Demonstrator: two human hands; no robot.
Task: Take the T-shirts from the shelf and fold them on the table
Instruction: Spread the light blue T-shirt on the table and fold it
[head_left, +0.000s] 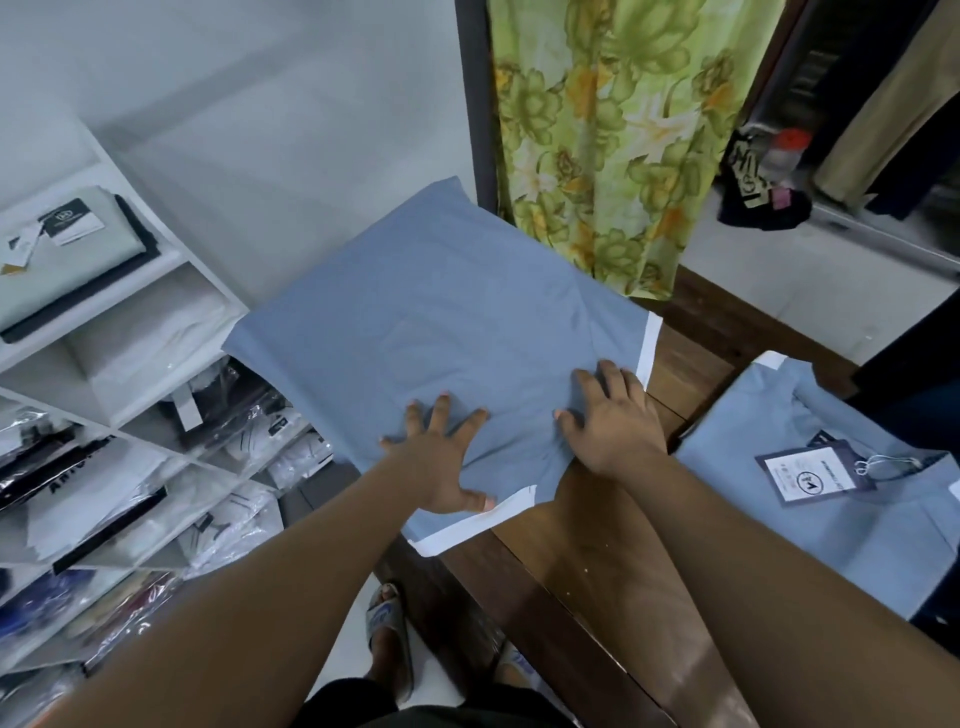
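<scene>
Blue T-shirt (441, 317) lies flat on the wooden tabletop (597, 561), white-trimmed edges at the near and right sides, far part overhanging toward the wall. Left hand (441, 462) and right hand (613, 421) both press flat on its near edge, fingers spread, gripping nothing. Second blue T-shirt (841, 525) with a hang tag (810, 470) sits folded on the tabletop to the right; white shelf (130, 280) of bagged garments stands left.
</scene>
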